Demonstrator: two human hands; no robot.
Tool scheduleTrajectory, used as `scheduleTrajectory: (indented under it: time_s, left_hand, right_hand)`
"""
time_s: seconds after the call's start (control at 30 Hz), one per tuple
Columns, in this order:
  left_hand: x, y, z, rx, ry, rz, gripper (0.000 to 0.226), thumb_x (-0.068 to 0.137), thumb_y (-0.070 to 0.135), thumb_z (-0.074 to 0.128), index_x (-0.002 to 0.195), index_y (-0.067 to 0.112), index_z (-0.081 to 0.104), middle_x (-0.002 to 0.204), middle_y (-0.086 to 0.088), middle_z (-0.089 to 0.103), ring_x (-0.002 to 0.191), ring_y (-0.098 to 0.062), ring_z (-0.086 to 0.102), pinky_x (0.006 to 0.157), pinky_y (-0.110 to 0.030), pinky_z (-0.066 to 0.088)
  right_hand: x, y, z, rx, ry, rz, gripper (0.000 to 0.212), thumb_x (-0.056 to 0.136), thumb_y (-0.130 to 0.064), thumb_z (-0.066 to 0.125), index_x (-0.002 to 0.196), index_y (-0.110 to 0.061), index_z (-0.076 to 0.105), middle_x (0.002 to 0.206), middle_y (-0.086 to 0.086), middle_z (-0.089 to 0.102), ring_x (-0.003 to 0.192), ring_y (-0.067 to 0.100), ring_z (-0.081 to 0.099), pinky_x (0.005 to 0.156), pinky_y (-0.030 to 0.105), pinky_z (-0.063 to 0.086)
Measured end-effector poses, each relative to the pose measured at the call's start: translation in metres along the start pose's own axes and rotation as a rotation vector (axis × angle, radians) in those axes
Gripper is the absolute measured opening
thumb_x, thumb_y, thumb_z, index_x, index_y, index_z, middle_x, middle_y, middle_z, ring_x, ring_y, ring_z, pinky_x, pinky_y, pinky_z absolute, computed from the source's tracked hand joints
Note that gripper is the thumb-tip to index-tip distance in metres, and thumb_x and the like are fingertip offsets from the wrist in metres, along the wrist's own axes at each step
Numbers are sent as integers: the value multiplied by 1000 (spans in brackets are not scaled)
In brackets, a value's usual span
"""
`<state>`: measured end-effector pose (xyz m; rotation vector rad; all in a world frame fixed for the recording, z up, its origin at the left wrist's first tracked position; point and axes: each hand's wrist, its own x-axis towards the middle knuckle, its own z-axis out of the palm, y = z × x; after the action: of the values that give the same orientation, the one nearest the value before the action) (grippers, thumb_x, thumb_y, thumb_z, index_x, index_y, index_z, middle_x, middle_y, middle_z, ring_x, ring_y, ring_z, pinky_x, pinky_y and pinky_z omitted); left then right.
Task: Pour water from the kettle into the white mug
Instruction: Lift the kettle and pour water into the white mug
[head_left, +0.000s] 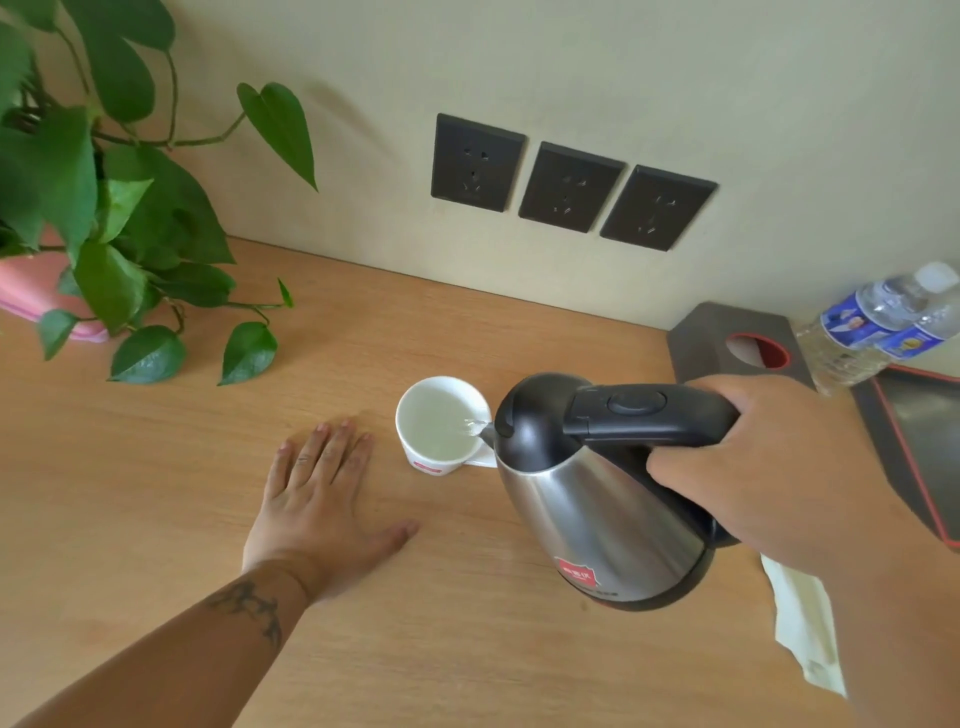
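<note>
R hand (769, 457) is wrapped tight round the black handle of the kettle (597, 499), fingers curled under, thumb side on top. Kettle is steel w/ black lid, lifted off the desk (467, 649) and tilted toward the left, spout over the mug's right rim. Thin stream of water (470, 427) runs from spout into the mug (439, 423). Mug is white, upright on the desk, mid-frame, already holding clear water, approx most of the way up, though level is hard to judge from above. Something white and flat shows under its right side, maybe a saucer.

L hand (322, 504) lies flat on the desk, palm down, fingers spread, holding nothing, just left of the mug and not touching it.

Plant (119, 218) back left w/ pink pot. Three dark sockets (571, 184) on the wall. Back right: dark tissue box (727, 332), water bottles (883, 322), dark tray (919, 441) w/ red edge. White packet (805, 629) on the desk under the R forearm.
</note>
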<state>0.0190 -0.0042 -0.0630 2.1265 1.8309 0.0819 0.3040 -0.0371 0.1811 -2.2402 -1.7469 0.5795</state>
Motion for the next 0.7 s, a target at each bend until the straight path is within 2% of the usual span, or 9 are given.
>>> scheduleTrajectory:
  time_s: [0.27,0.37,0.47,0.57,0.7]
  left_hand:
    - [-1,0,0,9,-2,7,114,69,94,28,159,30,2,169,9,-7,151,-11,-21,125,-45,-10]
    - [-2,0,0,-1,8,10,114,69,94,29,159,29,5,169,8,-5,152,-11,-18,125,-45,-10]
    - [-1,0,0,-13,14,12,114,68,94,32,159,28,11,169,7,0,153,-12,-14,125,-45,-8]
    - [-1,1,1,-5,17,12,115,68,94,33,159,27,14,169,6,2,153,-12,-13,125,-45,-8]
    - [-1,1,-3,-4,-11,0,115,68,95,32,159,28,11,169,7,0,152,-11,-15,125,-44,-9]
  right_hand:
    - [1,-4,-3,-20,-29,43,10,70,-23,71,64,-19,65,66,-11,66,67,7,59,41,18,39]
    - [1,-4,-3,-21,-35,57,11,70,-23,71,61,-20,64,63,-13,65,60,4,57,47,12,41]
    - [1,-5,-3,-29,-36,60,12,71,-26,72,62,-21,65,62,-12,66,62,6,59,46,17,45]
    - [0,-7,-6,-39,-50,56,18,71,-37,75,70,-20,69,63,-3,68,63,12,63,49,31,53]
    - [-2,-9,-11,-7,-91,48,32,64,-55,80,73,-25,71,67,-5,72,66,7,66,53,27,52]
